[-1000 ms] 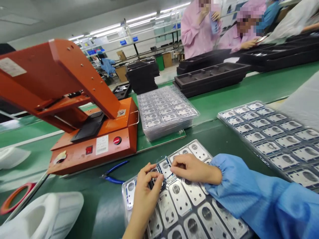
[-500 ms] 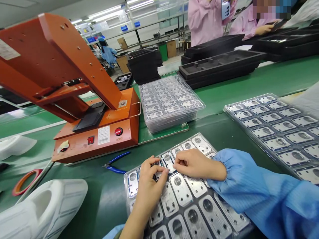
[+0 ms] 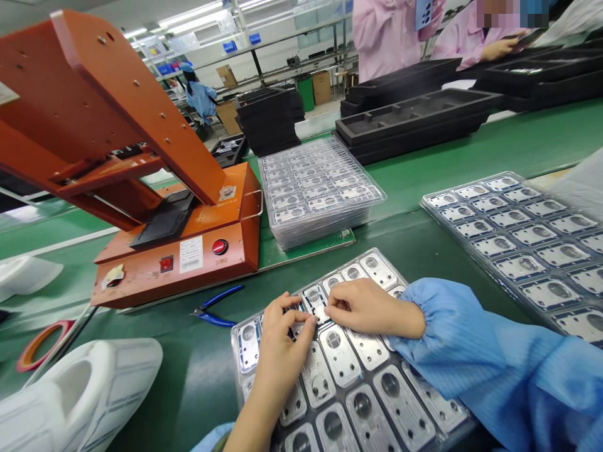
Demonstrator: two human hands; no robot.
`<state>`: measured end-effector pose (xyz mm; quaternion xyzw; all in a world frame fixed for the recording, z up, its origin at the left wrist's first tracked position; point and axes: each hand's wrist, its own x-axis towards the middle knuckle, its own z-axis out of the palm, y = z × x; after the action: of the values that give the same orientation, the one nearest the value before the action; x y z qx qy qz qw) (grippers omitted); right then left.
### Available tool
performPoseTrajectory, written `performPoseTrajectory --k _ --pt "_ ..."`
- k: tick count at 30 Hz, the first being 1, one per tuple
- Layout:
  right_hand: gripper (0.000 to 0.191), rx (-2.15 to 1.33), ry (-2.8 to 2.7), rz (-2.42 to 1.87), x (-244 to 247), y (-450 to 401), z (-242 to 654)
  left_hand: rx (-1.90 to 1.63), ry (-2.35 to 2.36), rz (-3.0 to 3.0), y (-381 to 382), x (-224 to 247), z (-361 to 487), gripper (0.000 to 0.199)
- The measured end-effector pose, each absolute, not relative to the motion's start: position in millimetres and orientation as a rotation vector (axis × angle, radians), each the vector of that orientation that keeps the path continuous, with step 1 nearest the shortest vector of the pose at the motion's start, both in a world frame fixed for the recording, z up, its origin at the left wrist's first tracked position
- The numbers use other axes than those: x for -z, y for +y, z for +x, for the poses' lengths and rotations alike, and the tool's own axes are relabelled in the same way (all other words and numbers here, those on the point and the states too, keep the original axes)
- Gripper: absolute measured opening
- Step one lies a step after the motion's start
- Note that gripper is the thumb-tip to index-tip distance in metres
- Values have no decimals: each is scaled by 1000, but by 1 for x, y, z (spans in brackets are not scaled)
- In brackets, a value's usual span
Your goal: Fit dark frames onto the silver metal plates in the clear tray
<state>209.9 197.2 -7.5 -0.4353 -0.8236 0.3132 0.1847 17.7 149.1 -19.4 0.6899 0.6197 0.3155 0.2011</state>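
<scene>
A clear plastic tray (image 3: 238,370) filled with rows of silver metal plates lies in front of me. My left hand (image 3: 285,339) rests over its upper left part, fingers bent, thumb and index finger at a plate (image 3: 315,301). My right hand (image 3: 365,306) touches the same plate from the right, its fingers curled together in a pinch. Anything small between the fingertips of either hand is too hidden to make out. The plate lies in its pocket between the two hands.
An orange press (image 3: 179,263) stands at the left, with blue-handled cutters (image 3: 217,307) in front. Stacked clear trays (image 3: 325,207) sit behind; another filled tray (image 3: 518,238) lies right. Tape roll (image 3: 42,345), white moulded piece (image 3: 108,389), black trays (image 3: 414,119). People in pink (image 3: 386,37) are beyond.
The whole view has shifted slightly, with the press and trays a little further left in the picture. Both hands keep nearly the same pose at the same plate.
</scene>
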Motion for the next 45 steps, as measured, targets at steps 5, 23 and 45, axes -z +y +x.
performPoseTrajectory --k 5,23,45 --pt "16 -882 -2315 -1235 7 197 211 -861 1741 1918 148 19 18 17" --pt "16 -851 -2328 -1242 5 197 209 -893 1745 1955 149 21 20 16" --pt "16 -778 -2417 -1123 10 198 213 -867 1757 2033 149 22 20 11"
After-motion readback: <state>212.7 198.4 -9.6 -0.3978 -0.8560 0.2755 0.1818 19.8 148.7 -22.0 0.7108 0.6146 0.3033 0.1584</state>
